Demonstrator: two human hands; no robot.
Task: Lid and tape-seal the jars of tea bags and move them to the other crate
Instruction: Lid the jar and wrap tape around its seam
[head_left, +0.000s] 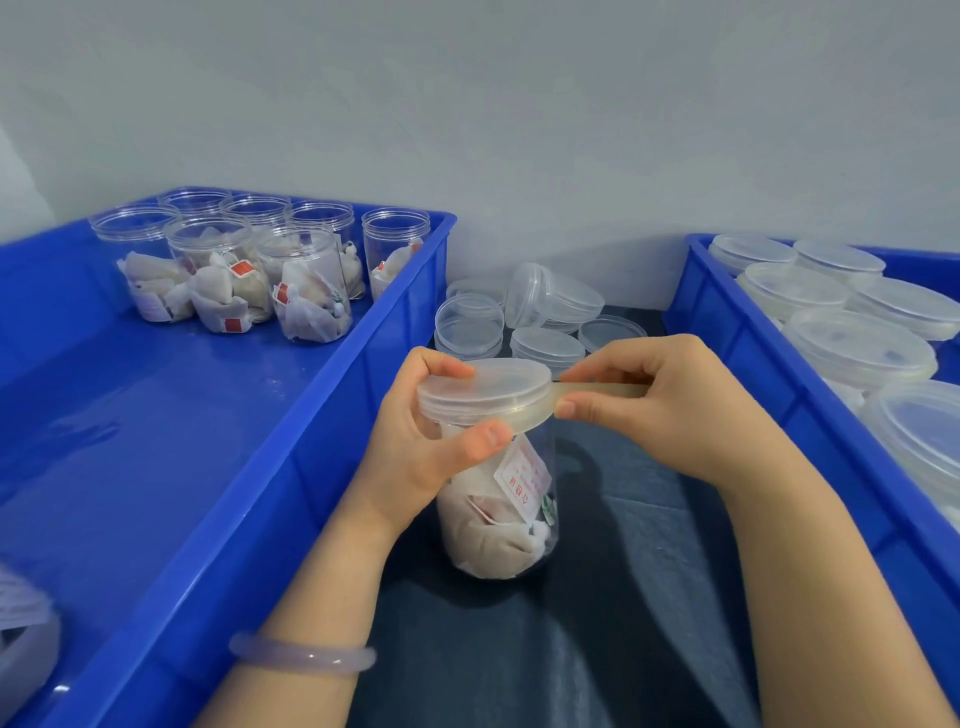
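Two hands engaged, left hand (415, 447) gripping the jar (498, 530), right hand (675, 410) pinching tape (602, 389), we should hold it taut along the lid (483, 384) seam.

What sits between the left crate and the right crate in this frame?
In the head view, a dark table surface holds loose lids at the back and the lidded jar, gripped by the left hand while the right hand pinches tape.

Blue crates (156, 415), clear jar (498, 519), red-tagged white tea bags (218, 296), yellowish tape (602, 389), lilac bangle (301, 657)
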